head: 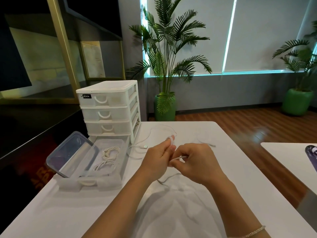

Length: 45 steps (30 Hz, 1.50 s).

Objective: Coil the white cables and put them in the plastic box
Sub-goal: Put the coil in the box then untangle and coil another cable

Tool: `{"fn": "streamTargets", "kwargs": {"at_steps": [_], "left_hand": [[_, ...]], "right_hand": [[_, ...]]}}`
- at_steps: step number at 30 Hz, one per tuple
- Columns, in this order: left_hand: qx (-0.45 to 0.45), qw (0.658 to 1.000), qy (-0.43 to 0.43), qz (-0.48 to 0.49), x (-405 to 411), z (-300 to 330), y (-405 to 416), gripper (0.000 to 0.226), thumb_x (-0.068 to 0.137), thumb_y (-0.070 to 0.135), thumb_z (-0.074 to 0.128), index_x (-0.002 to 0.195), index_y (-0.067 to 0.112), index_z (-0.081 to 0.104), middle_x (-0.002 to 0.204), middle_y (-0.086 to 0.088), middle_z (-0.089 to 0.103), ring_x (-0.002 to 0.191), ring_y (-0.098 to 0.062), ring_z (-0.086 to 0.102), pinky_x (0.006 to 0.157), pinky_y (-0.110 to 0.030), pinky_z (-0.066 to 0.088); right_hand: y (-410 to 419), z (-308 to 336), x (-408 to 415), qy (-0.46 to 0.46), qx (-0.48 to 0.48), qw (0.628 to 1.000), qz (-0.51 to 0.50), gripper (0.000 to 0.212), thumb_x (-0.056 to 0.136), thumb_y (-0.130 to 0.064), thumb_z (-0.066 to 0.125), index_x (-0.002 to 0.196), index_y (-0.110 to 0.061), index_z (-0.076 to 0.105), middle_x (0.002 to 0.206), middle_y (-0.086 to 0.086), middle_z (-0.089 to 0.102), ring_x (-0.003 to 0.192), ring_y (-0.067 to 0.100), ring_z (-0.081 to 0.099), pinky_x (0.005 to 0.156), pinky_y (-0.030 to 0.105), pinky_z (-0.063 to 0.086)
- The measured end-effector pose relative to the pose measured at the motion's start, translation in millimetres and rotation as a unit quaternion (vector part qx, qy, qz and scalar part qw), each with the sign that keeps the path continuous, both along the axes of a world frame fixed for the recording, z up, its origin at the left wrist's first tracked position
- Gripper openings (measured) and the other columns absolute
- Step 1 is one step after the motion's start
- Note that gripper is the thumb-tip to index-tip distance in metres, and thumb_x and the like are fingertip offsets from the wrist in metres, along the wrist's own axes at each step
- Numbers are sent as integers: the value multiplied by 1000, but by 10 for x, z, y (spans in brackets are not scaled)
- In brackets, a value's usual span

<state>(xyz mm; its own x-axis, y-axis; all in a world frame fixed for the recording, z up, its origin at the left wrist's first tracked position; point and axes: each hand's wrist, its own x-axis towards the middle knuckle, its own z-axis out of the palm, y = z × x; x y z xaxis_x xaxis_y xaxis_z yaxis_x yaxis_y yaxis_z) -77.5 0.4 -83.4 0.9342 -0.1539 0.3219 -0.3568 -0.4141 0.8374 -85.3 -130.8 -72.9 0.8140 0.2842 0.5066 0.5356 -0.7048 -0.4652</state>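
left hand (158,159): fingers closed round the first loops of a white cable (178,158).
right hand (197,163): pinches the same cable beside the left; feed from here.
cable tail: trails over the tabletop (231,169); keep it slack, wind even loops.
plastic box (109,169): open, left of your hands, two coiled cables (108,158) inside.

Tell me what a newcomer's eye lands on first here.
Two hands meet mid-table: the left hand and right hand both grip a white cable. To the left, an open plastic box holds coiled cables, in front of a white drawer unit.
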Motion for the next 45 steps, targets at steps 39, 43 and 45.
{"fn": "streamTargets", "kwargs": {"at_steps": [39, 43, 45], "left_hand": [[-456, 844, 244, -144, -86, 82, -104, 56, 102, 30, 25, 54, 14, 50, 40, 2, 35, 33, -8, 33, 38, -17, 40], [-443, 842, 256, -168, -98, 89, -108, 59, 100, 33, 23, 52, 15, 52, 44, -1, 41, 43, -12, 41, 49, -23, 46], [-433, 846, 260, -169, -99, 101, -96, 60, 100, 33, 24, 52, 15, 54, 47, -3, 44, 46, -13, 43, 51, -24, 45]], "right_hand": [[141, -77, 116, 239, 297, 924, -23, 48, 96, -45, 32, 90, -8, 61, 83, 11, 65, 84, 27, 62, 82, 42, 53], [116, -65, 114, 198, 269, 942, -39, 42, 96, -42, 31, 82, -13, 58, 71, 4, 63, 75, 19, 62, 83, 41, 53], [103, -58, 109, 173, 252, 951, -48, 39, 97, -41, 29, 77, -19, 55, 65, -3, 58, 68, 11, 57, 76, 32, 52]]}}
